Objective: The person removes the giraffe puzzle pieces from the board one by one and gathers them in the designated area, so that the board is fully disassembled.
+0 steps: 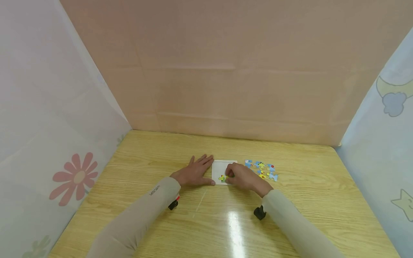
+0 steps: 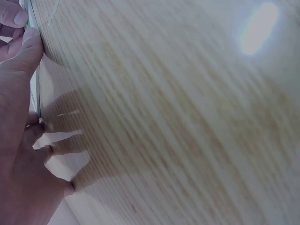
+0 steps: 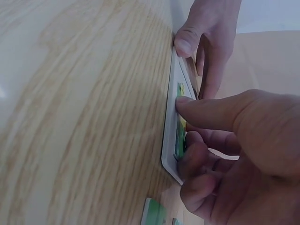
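Note:
A white puzzle tray (image 1: 220,167) lies flat on the table, with a yellow-green puzzle piece (image 1: 222,178) in its lower part. My left hand (image 1: 196,172) rests beside the tray's left edge, fingers spread, thumb against the near corner. Over the tray's right part, my right hand (image 1: 242,175) pinches a green puzzle piece (image 3: 180,140) between thumb and curled fingers, low against the tray. That piece is mostly hidden by the fingers. In the left wrist view only the left hand (image 2: 23,140) and the tray's edge show clearly.
Several loose puzzle pieces (image 1: 261,174), blue, yellow and red, lie right of the tray. A green-edged piece (image 3: 153,213) sits near the tray in the right wrist view. A tan wall (image 1: 235,89) stands behind the wooden table (image 1: 155,154), with patterned sheets on both sides.

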